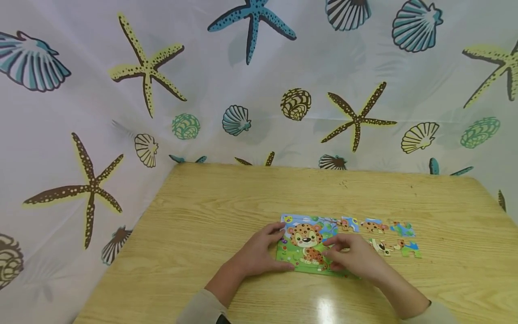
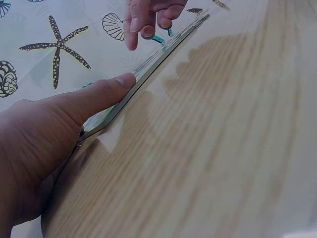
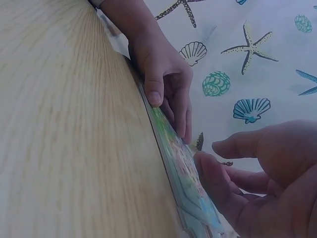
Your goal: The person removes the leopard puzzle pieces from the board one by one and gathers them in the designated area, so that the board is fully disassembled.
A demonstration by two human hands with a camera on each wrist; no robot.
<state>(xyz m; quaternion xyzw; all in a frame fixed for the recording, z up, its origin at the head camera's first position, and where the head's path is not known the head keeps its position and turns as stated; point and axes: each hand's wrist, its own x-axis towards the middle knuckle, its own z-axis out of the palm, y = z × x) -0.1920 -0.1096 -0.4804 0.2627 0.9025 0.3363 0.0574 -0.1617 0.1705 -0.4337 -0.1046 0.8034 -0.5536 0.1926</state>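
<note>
A jigsaw puzzle (image 1: 309, 245) with a spotted leopard cub on grass lies flat on the wooden table. My left hand (image 1: 261, 252) rests at its left side, the thumb along the near edge and the fingers on the upper left part. In the left wrist view, the left thumb (image 2: 111, 91) lies straight on the puzzle's rim. Over the puzzle's right part is my right hand (image 1: 354, 256), its fingers loosely bent. The right wrist view shows a gap between the right thumb and fingertips (image 3: 205, 163), with nothing seen in it. This hand hides the puzzle's lower right area.
Several loose puzzle pieces lie right of the puzzle: a blue-and-green piece (image 1: 403, 228), a spotted piece (image 1: 374, 226) and a green-and-blue piece (image 1: 411, 249) among them. Behind the table (image 1: 210, 202) hangs a white curtain (image 1: 263, 85) printed with starfish and shells.
</note>
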